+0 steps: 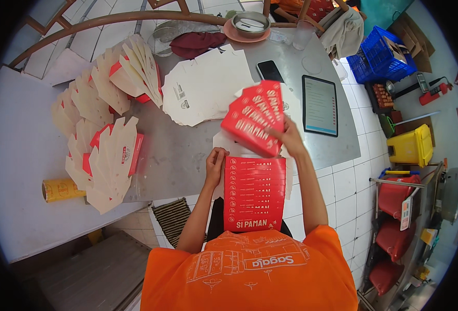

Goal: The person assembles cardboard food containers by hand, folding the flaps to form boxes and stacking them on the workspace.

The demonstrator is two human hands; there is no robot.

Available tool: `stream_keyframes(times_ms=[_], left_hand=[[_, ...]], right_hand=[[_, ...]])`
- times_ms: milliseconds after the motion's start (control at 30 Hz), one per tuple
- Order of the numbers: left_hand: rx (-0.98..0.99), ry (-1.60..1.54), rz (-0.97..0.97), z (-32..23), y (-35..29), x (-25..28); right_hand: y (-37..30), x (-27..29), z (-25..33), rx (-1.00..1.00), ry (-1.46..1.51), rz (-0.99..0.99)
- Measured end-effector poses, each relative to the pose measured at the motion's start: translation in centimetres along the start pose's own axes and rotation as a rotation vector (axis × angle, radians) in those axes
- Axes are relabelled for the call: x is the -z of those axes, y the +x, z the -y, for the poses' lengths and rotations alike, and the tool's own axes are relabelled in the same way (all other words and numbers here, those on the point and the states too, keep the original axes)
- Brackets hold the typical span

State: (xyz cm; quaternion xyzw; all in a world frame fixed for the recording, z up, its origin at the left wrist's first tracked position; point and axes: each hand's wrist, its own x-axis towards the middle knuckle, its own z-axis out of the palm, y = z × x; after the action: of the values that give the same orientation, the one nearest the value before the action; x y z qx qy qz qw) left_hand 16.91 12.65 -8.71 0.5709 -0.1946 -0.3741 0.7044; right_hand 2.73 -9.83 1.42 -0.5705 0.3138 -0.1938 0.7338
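The gray metal table (169, 155) has its near edge by the red stack (253, 194). I cannot tell if the stack sits on the table or on the lap. Left of the stack are folded boxes (112, 160), with a yellow can (63, 191) farther left. Past the stack are white sheets (203, 85), a phone (269, 72) and a bowl (250, 23). To its right are white tiles (345, 184), blue crates (384, 57), a yellow bin (410, 147) and red chairs (397, 199).

The right hand (287, 139) pinches a fan of red cards (252, 116) just past the stack. The left hand (216, 159) curls its fingers at the stack's far left corner, but I cannot tell if they pinch it.

Gray metal shows between the stack and the boxes. A tablet (320, 106), past the stack and to the right, lies near the table's right edge. Tiles make a path between that edge and the bin
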Motion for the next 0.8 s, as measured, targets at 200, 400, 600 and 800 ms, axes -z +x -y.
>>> stream_keyframes(times_ms=[200,400,600,800], left_hand=[[0.002,-0.110,-0.064,1.8,-0.1,0.6],[0.002,-0.076,-0.006,1.8,0.2,0.4],[0.081,-0.158,0.164,1.2,0.0,1.6],[0.105,-0.343,0.209,1.6,-0.4,1.2]], right_hand=[[0.9,2.5,1.8,-0.137,-0.096,0.309],[0.3,1.3,2.4,-0.141,-0.486,0.298],[-1.0,-1.4,2.4,-0.054,-0.721,0.142],[-0.9,-1.4,1.7,0.007,-0.771,0.129]])
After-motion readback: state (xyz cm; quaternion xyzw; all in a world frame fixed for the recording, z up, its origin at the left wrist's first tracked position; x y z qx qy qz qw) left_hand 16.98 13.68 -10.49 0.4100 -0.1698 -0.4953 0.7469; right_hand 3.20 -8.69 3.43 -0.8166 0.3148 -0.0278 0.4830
